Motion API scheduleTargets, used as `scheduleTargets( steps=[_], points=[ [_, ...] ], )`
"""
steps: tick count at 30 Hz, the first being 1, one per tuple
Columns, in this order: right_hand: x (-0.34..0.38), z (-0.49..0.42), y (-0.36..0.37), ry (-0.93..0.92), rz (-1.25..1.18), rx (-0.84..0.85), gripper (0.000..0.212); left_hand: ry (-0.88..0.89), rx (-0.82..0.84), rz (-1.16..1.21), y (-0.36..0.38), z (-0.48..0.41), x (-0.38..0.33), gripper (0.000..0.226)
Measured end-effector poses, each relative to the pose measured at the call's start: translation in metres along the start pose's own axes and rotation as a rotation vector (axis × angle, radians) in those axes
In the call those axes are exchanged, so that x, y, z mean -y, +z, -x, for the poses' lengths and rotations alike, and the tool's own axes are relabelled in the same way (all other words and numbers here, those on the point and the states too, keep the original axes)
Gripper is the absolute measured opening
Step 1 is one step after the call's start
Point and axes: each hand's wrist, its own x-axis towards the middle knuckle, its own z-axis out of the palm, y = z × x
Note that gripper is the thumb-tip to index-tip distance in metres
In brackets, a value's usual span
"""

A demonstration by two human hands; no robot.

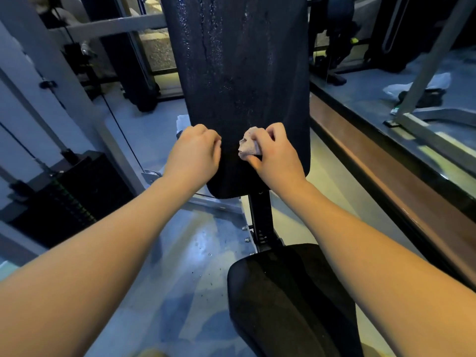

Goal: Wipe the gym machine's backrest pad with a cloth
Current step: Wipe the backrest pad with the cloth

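Observation:
The black backrest pad [237,73] stands upright in the middle of the view, its upper part dotted with wet droplets. My right hand [275,153] presses a small crumpled pale cloth [249,144] against the lower part of the pad. My left hand [195,150] grips the pad's left edge at the same height, fingers curled over it. Both forearms reach in from the bottom corners.
The black seat pad [291,300] lies below on a black post [261,220]. A weight stack [69,197] and grey frame [51,73] stand to the left, with a cable [121,130] running down. A mirror with a brown ledge [386,163] runs along the right.

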Motion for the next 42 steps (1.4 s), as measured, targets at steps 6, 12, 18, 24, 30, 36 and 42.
scheduleTargets(
  steps=[6,12,18,24,30,36,42],
  points=[
    [-0.009,-0.008,-0.016,0.002,-0.163,0.053,0.015,-0.125,-0.009,0.004,0.006,0.006,0.003,0.039],
    [-0.025,-0.013,-0.023,0.214,-0.069,-0.248,0.045,-0.199,-0.032,0.01,0.022,0.008,-0.006,0.055],
    [-0.02,-0.008,-0.002,0.111,-0.055,-0.274,0.039,-0.37,-0.094,0.16,0.024,0.007,-0.003,0.101],
    [-0.021,-0.02,0.001,0.073,-0.106,-0.442,0.03,-0.488,0.059,0.175,0.028,-0.007,0.005,0.095],
    [0.023,-0.029,0.032,0.138,-0.232,-0.486,0.042,-0.481,0.049,0.168,0.036,-0.005,0.007,0.092],
    [-0.01,-0.037,0.01,-0.112,-0.074,-0.432,0.031,-0.46,0.056,0.159,0.034,-0.005,0.009,0.09],
    [0.022,-0.04,0.028,0.006,-0.172,-0.516,0.028,-0.478,0.049,0.198,0.036,-0.004,0.006,0.089]
  ],
)
